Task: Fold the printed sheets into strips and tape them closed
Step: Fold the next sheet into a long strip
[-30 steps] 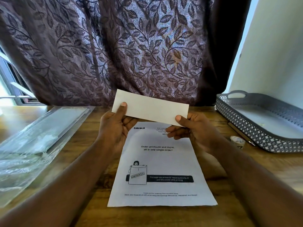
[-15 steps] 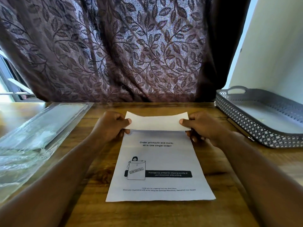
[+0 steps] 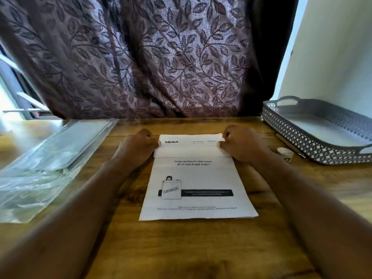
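A printed sheet [image 3: 197,184] lies flat on the wooden table [image 3: 181,248], text facing me. Its top band [image 3: 191,150], with the "blinkit" heading facing up, is set off from the rest by a straight fold line. My left hand [image 3: 138,148] pinches the left end of that band. My right hand [image 3: 241,143] pinches the right end, fingers curled at the top corner. Both hands rest on the table. A small roll of tape [image 3: 284,152] sits just right of my right hand.
A grey perforated tray [image 3: 314,147] stands at the right, with a pen [image 3: 290,146] lying along its near side. Clear plastic sleeves holding papers [image 3: 50,158] lie at the left. A leaf-patterned curtain [image 3: 151,57] hangs behind the table's far edge.
The white band that both hands held up in the air has come down onto the table. Its blank side showed before; the "blinkit" heading now faces up.
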`<state>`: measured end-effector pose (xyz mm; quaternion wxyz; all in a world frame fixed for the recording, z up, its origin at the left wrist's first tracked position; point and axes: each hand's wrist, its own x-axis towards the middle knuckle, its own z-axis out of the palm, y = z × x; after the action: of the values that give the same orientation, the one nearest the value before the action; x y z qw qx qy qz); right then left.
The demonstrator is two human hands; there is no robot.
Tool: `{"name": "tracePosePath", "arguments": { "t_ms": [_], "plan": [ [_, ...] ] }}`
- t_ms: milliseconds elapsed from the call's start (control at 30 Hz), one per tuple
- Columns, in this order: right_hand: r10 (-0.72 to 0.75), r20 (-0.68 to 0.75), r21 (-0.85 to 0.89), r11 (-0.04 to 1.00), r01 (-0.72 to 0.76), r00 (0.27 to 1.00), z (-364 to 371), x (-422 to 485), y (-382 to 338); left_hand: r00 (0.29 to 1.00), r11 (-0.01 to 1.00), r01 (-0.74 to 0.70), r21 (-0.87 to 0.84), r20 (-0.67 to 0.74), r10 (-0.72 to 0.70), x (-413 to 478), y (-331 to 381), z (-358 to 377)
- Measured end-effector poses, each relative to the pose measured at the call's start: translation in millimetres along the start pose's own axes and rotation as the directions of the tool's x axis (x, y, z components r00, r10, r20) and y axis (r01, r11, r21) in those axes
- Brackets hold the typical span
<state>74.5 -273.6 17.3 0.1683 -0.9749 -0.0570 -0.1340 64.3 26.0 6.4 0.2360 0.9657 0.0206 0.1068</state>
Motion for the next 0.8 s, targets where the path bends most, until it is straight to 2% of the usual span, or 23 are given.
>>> {"name": "tracePosePath", "arguments": {
  "t_ms": [200, 300, 367, 433, 567, 700, 800],
  "plan": [
    [-0.206, -0.091, 0.247, 0.943, 0.223, 0.974, 9, -44, -90, 1.0, 0.998, 0.003, -0.062, -0.027, -0.005, -46, -2, -15],
    [-0.347, -0.08, 0.29, 0.889, 0.354, 0.935, 19, -69, -139, 0.998, 0.996, -0.056, -0.065, -0.036, 0.054, -70, -16, -26],
    [-0.395, -0.037, 0.324, 0.864, 0.385, 0.918, 28, -79, -166, 0.989, 0.991, -0.113, -0.068, -0.099, 0.106, -84, -30, -36],
    [-0.443, 0.002, 0.358, 0.837, 0.413, 0.897, 40, -91, -200, 0.966, 0.985, -0.15, -0.082, -0.225, 0.129, -104, -56, -56],
    [-0.506, 0.049, 0.418, 0.794, 0.442, 0.861, 56, -108, -257, 0.904, 0.95, -0.128, -0.286, -0.428, -0.007, -134, -107, -89],
    [-0.572, 0.057, 0.438, 0.751, 0.494, 0.818, 72, -124, -308, 0.803, 0.98, -0.102, -0.169, -0.595, -0.019, -155, -153, -110],
    [-0.618, 0.101, 0.421, 0.737, 0.529, 0.78, 85, -132, -346, 0.818, 0.99, 0.061, -0.128, -0.562, -0.123, -166, -174, -121]
  ]
}}
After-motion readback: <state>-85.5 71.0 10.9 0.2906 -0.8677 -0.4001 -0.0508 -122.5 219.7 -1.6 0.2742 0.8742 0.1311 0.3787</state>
